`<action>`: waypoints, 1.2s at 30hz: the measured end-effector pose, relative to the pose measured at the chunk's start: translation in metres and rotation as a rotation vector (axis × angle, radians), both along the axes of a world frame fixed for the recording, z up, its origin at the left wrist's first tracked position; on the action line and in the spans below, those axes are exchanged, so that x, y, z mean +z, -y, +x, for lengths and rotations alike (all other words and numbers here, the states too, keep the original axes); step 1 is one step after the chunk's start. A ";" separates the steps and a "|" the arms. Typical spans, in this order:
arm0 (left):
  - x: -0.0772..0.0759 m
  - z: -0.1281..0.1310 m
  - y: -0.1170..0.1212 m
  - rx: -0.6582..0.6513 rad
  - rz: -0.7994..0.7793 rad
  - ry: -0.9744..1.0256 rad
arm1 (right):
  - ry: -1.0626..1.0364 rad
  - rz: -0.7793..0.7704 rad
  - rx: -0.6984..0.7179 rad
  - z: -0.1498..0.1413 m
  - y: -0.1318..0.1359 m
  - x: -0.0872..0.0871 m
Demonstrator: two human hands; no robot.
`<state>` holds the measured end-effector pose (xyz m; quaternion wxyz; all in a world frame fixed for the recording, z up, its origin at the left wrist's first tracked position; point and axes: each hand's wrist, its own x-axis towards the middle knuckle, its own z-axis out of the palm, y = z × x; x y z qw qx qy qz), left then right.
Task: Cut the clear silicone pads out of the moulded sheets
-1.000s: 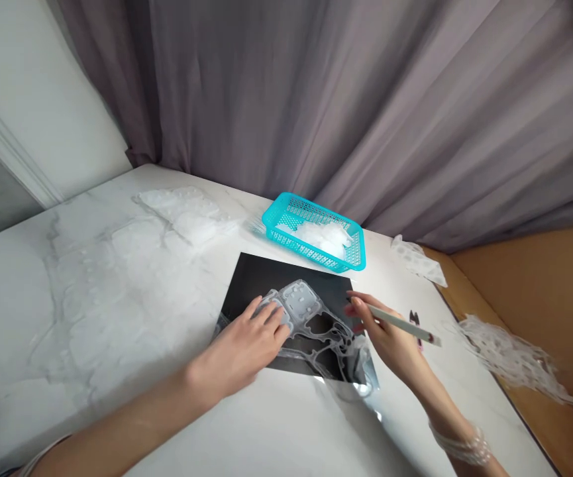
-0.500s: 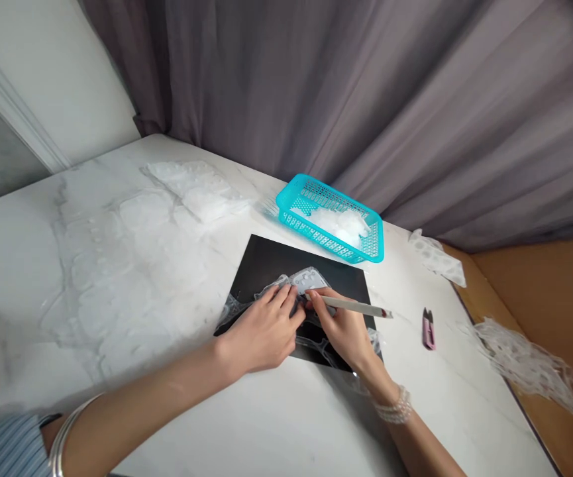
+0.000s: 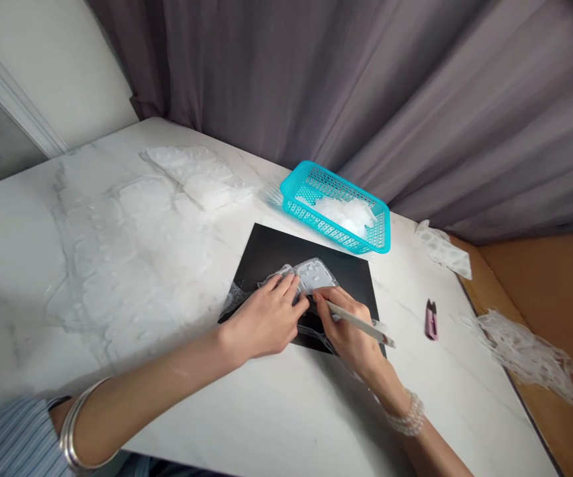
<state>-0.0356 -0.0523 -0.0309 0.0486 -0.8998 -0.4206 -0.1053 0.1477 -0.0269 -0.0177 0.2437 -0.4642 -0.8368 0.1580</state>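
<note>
My left hand [image 3: 269,318] presses its bent fingertips onto a clear moulded plastic piece [image 3: 316,273], holding it down on a black mat [image 3: 251,255]. Thumb and fingers of my right hand [image 3: 350,324] are closed round a slim, pale pen-like tool [image 3: 365,326]. Its back end points to the lower right; the working tip is hidden by my fingers, close to the near edge of the piece. Clear plastic trimmings [image 3: 234,297] lie on the left part of the mat, and more show below my hands.
A turquoise basket [image 3: 311,222] holding translucent white pieces stands behind the mat. Clear plastic sheets [image 3: 142,245] spread over the table's left side. Pink thread snips [image 3: 431,320] lie to the right, near a heap of scrap strips [image 3: 524,351] and a whitish sheet [image 3: 442,248] at the edge.
My right hand has moved slightly down and right relative to the piece, and the tool now slants more steeply. My left hand stays on the piece. The whole view has shifted slightly.
</note>
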 end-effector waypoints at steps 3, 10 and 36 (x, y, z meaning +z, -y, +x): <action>-0.001 0.000 -0.001 0.000 -0.014 0.020 | -0.002 0.113 0.053 0.000 0.000 -0.012; -0.008 -0.002 -0.004 0.009 -0.015 0.094 | 0.050 0.230 0.110 -0.001 -0.003 -0.028; -0.010 -0.006 -0.002 0.016 -0.043 0.065 | -0.868 -0.466 -0.475 0.159 -0.061 0.003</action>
